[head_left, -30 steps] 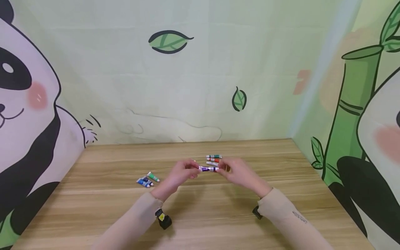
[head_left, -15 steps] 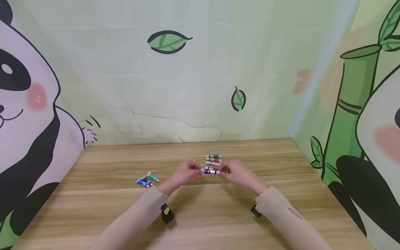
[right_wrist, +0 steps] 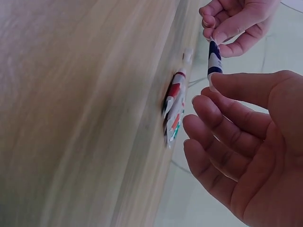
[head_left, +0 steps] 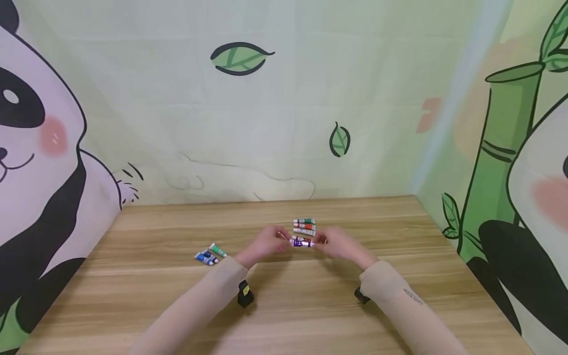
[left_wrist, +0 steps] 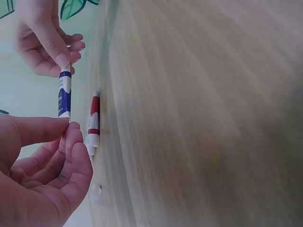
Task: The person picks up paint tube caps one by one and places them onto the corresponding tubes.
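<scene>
Both hands hold a purple-and-white paint tube lengthwise between them, above the table. My left hand pinches its left end between thumb and fingertips. The opposite end is pinched by my right hand, whose other fingers are loosely bent in the right wrist view. Below the held tube, a red-and-white paint tube lies on the table, partly covered by it in the head view. Just behind, a white tube, an orange-red tube and a green tube lie in a stack of rows.
On the wooden table, left of my left hand, lie a light green tube, a dark blue tube and a blue tube. A small white piece rests near the red tube. A printed backdrop stands behind the table.
Both hands have shifted the purple tube slightly right and nearer to me, the left hand moving most. The red tube behind it has come into view. The other tubes have stayed put.
</scene>
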Demonstrator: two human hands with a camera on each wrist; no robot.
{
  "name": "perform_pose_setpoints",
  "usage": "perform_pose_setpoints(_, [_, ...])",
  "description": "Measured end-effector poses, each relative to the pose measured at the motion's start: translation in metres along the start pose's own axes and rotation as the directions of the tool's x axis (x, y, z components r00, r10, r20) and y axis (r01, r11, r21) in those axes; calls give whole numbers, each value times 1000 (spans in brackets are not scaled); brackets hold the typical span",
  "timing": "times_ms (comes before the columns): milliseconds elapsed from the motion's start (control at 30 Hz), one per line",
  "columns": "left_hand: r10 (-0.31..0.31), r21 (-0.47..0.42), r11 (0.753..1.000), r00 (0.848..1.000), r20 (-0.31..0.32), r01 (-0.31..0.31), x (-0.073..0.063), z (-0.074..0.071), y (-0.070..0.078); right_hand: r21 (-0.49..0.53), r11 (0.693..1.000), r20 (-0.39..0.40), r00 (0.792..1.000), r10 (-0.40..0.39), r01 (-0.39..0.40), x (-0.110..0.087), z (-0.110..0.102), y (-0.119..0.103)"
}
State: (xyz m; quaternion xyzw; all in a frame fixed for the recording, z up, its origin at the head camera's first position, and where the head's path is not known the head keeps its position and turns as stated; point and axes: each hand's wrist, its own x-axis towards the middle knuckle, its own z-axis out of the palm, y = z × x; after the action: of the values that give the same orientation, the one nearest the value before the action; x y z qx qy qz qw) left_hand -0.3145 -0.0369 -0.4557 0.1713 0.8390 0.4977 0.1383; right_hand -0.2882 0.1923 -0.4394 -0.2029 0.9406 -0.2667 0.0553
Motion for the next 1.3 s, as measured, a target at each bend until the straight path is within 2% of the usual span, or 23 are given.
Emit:
perform_pose_setpoints(300, [-8,9,1000,1000,20,8,11,10,-10,-8,1000,58,998,28,-27,6,7,12])
perform_pose_setpoints(900, [-34,83,996,999,27,32,20,12,-6,-97,995,85,996,23,-14,17,7,17])
perform_pose_setpoints(1067, [-57,114,992,998,28,53,21,11,-7,-105,994,91,995,34,-24,18,8,16])
perform_pose_setpoints(1300, [-55,131,990,998,25,51,23,13,-9,-103,995,83,996,18,-9,17,10,17])
